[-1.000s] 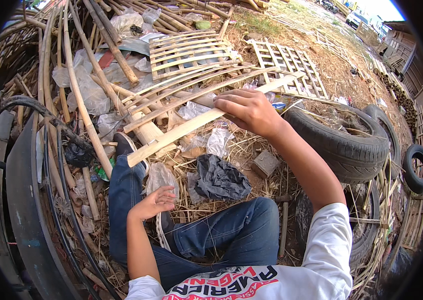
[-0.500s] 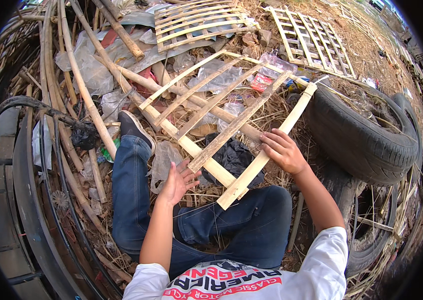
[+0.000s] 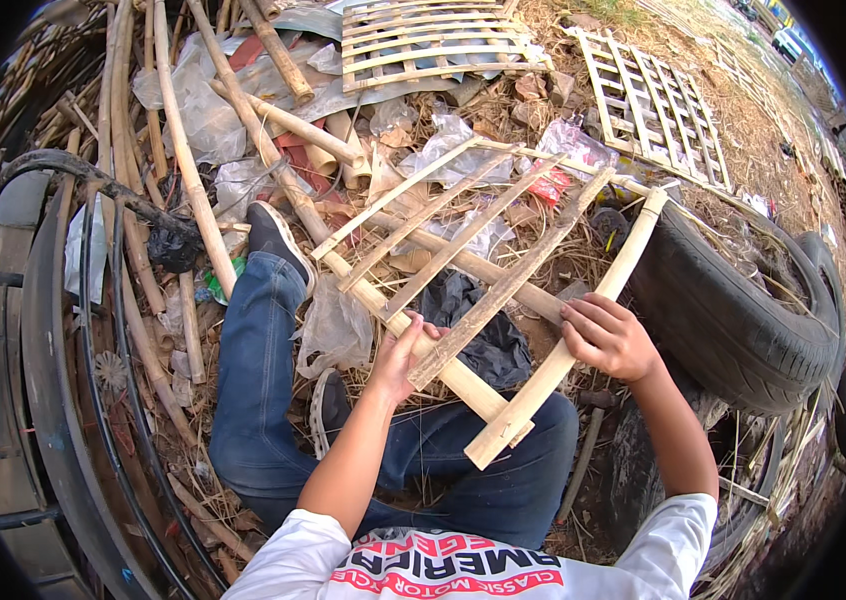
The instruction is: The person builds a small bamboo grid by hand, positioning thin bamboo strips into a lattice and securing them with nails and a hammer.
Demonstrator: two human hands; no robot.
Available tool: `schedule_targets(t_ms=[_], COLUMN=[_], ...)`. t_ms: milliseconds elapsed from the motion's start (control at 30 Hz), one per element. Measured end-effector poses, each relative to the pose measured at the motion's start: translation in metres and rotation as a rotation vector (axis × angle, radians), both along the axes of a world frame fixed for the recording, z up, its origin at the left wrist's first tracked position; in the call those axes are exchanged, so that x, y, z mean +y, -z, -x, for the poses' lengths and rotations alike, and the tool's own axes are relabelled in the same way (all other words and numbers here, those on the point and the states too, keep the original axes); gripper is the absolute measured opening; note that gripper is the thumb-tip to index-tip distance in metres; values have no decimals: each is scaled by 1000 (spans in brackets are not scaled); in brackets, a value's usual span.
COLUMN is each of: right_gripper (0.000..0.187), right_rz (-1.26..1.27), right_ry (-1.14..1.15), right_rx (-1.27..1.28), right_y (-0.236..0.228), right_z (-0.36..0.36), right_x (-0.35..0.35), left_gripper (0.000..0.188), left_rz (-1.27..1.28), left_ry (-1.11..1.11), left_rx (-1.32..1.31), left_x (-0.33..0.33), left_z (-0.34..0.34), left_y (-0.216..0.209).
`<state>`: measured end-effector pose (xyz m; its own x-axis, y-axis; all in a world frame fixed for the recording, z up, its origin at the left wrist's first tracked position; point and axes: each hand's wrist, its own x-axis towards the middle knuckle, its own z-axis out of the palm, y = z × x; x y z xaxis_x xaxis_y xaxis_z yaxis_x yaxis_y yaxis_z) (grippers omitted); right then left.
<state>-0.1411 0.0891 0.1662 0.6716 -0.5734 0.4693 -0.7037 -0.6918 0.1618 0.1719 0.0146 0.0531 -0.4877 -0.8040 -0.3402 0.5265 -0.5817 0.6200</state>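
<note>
In front of me is a bamboo slat frame (image 3: 463, 262), tilted, with several thin split strips across two side rails. My left hand (image 3: 407, 352) is closed around the near part of its left rail, between two strips, thumb on top. My right hand (image 3: 607, 336) grips the thick pale strip along the frame's right edge, fingers curled over it. The frame's near corner lies over my bent leg (image 3: 483, 470). A round bamboo pole (image 3: 488, 270) and a black plastic bag (image 3: 463, 325) show through the gaps beneath.
Two finished-looking lattice panels, one (image 3: 433, 45) behind and another (image 3: 655, 110) at far right, lie on the ground. Old tyres (image 3: 733, 310) stand close on my right. Long bamboo poles (image 3: 183, 150) and a black metal rack (image 3: 53, 165) crowd the left, among plastic litter.
My left hand, open beside the frame before, has closed on its left rail. My right hand keeps its grip. The frame sits slightly farther right and lower in view.
</note>
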Motion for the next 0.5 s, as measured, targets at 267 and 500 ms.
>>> schedule_targets(t_ms=[267,500], right_gripper=[32,22], right_rz=[4,-42], right_ry=[59,205], right_rx=[19,20], right_y=[57,127], right_z=[16,38], right_x=[-55,-71], left_gripper=[17,20], left_rz=[196,171], left_ry=[31,50], left_rx=[-12,-105], left_x=[-81,-101], left_z=[4,22], left_y=[55,91])
